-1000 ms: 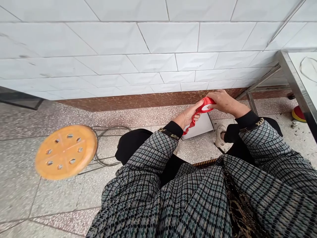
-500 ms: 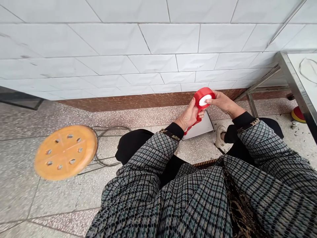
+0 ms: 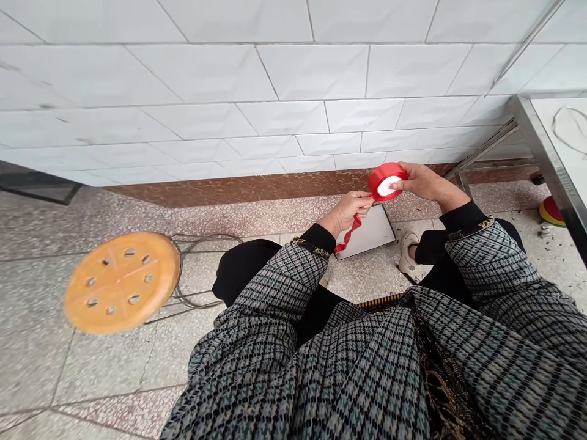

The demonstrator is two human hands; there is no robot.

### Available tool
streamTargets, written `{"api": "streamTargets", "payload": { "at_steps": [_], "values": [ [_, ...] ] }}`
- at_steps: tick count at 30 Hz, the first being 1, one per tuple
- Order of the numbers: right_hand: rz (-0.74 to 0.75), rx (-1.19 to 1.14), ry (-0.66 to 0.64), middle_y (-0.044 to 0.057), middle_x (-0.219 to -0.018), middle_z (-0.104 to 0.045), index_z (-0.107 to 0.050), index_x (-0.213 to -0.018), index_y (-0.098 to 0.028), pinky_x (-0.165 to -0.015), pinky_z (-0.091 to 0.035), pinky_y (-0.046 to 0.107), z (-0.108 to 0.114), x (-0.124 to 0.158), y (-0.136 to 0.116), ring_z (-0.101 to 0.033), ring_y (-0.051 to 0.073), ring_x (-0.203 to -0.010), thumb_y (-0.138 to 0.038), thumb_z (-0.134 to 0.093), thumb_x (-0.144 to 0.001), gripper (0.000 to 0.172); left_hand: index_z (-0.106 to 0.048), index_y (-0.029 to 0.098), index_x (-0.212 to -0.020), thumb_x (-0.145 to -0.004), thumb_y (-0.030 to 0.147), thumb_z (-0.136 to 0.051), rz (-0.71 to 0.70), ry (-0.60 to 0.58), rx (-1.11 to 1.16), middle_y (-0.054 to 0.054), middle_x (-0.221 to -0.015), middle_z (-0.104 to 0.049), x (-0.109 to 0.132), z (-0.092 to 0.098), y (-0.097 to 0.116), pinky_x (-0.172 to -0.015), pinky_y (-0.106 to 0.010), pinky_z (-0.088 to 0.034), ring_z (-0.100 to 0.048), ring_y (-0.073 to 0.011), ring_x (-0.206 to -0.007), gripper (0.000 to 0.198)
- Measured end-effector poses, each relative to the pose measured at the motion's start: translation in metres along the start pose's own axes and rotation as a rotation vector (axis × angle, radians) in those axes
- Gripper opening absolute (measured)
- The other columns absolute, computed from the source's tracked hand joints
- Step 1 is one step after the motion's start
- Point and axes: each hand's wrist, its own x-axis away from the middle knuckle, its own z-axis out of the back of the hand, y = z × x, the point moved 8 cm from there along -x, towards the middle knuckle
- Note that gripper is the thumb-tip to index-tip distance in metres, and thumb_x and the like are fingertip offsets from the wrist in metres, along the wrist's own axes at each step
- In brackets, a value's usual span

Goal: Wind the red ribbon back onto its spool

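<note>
A roll of red ribbon (image 3: 381,177) with a white core is gripped by my right hand (image 3: 419,181), the thumb pressing on the core and the fingers behind the rim. Close to the roll's left side, my left hand (image 3: 346,211) pinches the loose red ribbon (image 3: 351,234) where it leaves the roll. The free length hangs below my left fingers in a wavy strip. Beneath it, on the floor, lies a shallow white tray or board (image 3: 373,235) with a dark edge, partly covered by my left hand and the ribbon.
An orange round stool (image 3: 121,282) with holes stands at the left on metal legs. To the right is a metal-framed table (image 3: 550,146) with a thin wire on top. A red and yellow object (image 3: 553,211) sits under it. The tiled wall (image 3: 293,70) rises ahead.
My right hand and the roll have shifted slightly right. My left hand has moved off the roll's rim and now pinches the ribbon, with a gap opened between the hands.
</note>
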Motion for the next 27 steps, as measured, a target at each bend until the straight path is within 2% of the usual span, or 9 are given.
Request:
{"api": "streamTargets", "payload": {
  "at_steps": [2, 4, 7, 10, 14, 18, 20, 22, 27],
  "values": [
    [-0.013, 0.098, 0.001, 0.004, -0.095, -0.079, -0.077, -0.101, -0.023, -0.092, -0.056, 0.048, 0.001, -0.001, 0.004, -0.069, 0.029, -0.094, -0.041, -0.093, -0.069, 0.04, -0.058, 0.014, -0.067, -0.083, 0.01, -0.073, 0.028, 0.012, -0.001, 0.009, -0.053, -0.032, -0.001, 0.002, -0.002, -0.045, -0.018, -0.013, -0.02, -0.0017, -0.044, 0.022],
    [-0.015, 0.202, 0.007, 0.003, -0.093, -0.079, -0.077, -0.099, -0.024, -0.089, -0.055, 0.046, 0.003, -0.001, 0.005, -0.068, 0.029, -0.091, -0.038, -0.09, -0.072, 0.034, -0.056, 0.016, -0.066, -0.088, 0.02, -0.069, 0.061, 0.008, 0.01, 0.007, -0.054, -0.035, 0.0, 0.002, -0.003, -0.043, -0.018, -0.014, -0.022, -0.0027, -0.043, 0.026],
    [-0.013, 0.378, -0.002, 0.004, -0.094, -0.079, -0.076, -0.1, -0.023, -0.084, -0.052, 0.042, 0.003, -0.001, 0.004, -0.067, 0.027, -0.088, -0.032, -0.086, -0.078, 0.026, -0.058, 0.016, -0.069, -0.097, 0.053, -0.063, 0.148, -0.029, 0.023, 0.002, -0.058, -0.043, 0.002, 0.0, -0.006, -0.04, -0.021, -0.016, -0.025, -0.0051, -0.042, 0.046],
    [-0.023, 0.609, -0.056, 0.005, -0.093, -0.077, -0.074, -0.098, -0.021, -0.08, -0.048, 0.038, -0.002, -0.002, 0.005, -0.065, 0.026, -0.086, -0.028, -0.082, -0.083, 0.019, -0.061, 0.017, -0.073, -0.089, 0.08, -0.06, 0.208, -0.056, -0.007, -0.001, -0.06, -0.047, 0.002, 0.0, -0.013, -0.039, -0.025, -0.014, -0.024, -0.0064, -0.043, 0.065],
    [-0.015, 0.891, -0.137, 0.009, -0.095, -0.074, -0.071, -0.092, -0.021, -0.078, -0.043, 0.036, -0.015, -0.001, 0.007, -0.064, 0.026, -0.088, -0.027, -0.08, -0.087, 0.012, -0.064, 0.019, -0.074, -0.078, 0.089, -0.067, 0.223, -0.058, -0.056, 0.0, -0.057, -0.046, -0.001, 0.0, -0.024, -0.041, -0.027, -0.008, -0.021, -0.0071, -0.044, 0.069],
    [-0.022, 1.03, -0.186, 0.012, -0.098, -0.074, -0.07, -0.092, -0.021, -0.076, -0.043, 0.038, -0.027, 0.001, 0.009, -0.065, 0.03, -0.093, -0.028, -0.078, -0.09, 0.011, -0.064, 0.021, -0.077, -0.077, 0.085, -0.071, 0.246, -0.011, -0.075, 0.001, -0.057, -0.045, -0.001, -0.003, -0.034, -0.043, -0.026, -0.01, -0.022, -0.0071, -0.044, 0.065],
    [-0.043, 1.02, -0.165, 0.012, -0.095, -0.073, -0.069, -0.09, -0.021, -0.078, -0.045, 0.04, -0.026, 0.0, 0.009, -0.066, 0.031, -0.093, -0.027, -0.08, -0.087, 0.012, -0.063, 0.021, -0.079, -0.081, 0.082, -0.071, 0.251, 0.01, -0.037, 0.002, -0.057, -0.044, 0.0, -0.005, -0.035, -0.043, -0.025, -0.012, -0.024, -0.0073, -0.044, 0.062],
    [-0.058, 0.891, -0.105, 0.01, -0.091, -0.074, -0.07, -0.089, -0.022, -0.08, -0.048, 0.041, -0.023, -0.002, 0.009, -0.066, 0.03, -0.09, -0.028, -0.082, -0.084, 0.015, -0.062, 0.021, -0.082, -0.085, 0.081, -0.068, 0.233, 0.011, 0.037, 0.002, -0.057, -0.045, 0.0, -0.007, -0.032, -0.043, -0.025, -0.015, -0.026, -0.0075, -0.044, 0.06],
    [-0.007, 0.164, 0.013, 0.007, -0.104, -0.079, -0.076, -0.107, -0.024, -0.092, -0.059, 0.048, -0.021, -0.006, 0.012, -0.07, 0.029, -0.098, -0.038, -0.088, -0.079, 0.034, -0.065, 0.019, -0.093, -0.09, 0.085, -0.053, 0.091, -0.041, 0.277, 0.001, -0.063, -0.051, 0.0, -0.014, -0.013, -0.044, -0.026, -0.022, -0.031, -0.0079, -0.047, 0.068]
  ]
}}
